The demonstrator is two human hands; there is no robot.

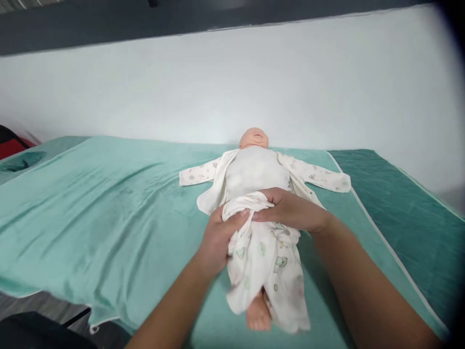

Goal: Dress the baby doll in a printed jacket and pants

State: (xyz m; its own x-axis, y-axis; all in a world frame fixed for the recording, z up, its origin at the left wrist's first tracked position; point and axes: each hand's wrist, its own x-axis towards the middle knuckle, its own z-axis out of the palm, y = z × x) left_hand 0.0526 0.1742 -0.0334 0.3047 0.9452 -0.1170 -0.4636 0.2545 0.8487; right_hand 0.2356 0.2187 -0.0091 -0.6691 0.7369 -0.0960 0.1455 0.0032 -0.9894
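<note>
**White cloth trousers with a small green and brown print point(286, 274), bunched at the waist between two bare hands**

The trousers lie over the lower body of a pinkish, bald-headed baby doll point(257, 167), their gathered waist at its middle and their legs running toward the near side. The left hand point(215, 238) grips the bunch from the left, wrist nearly straight and thumb side up. Its thumb presses flat on the cloth, pointing right and far; the other fingers are mostly hidden, so their spread cannot be told. The right hand point(290, 207) reaches in from the right, its back turned upward and the hand laid almost level across the doll. Its thumb points left, the tip near the left thumb's, pinching the fold against fingers that go over the far edge of the waist and partly out of sight. Both bare forearms rise from the near side, slanting inward to the doll.

One bare foot shows at the near end, by the left trouser hem. The doll lies on its back, head at the far end, chin up. A white printed cloth jacket point(329, 178) is open over its pale torso, sleeves stretched left and right.

Beneath is a soft, wrinkled teal blanket point(119, 213); a darker green cloth point(407, 208) lies to the right. A plain white wall point(163, 92) stands at the far side.
</note>
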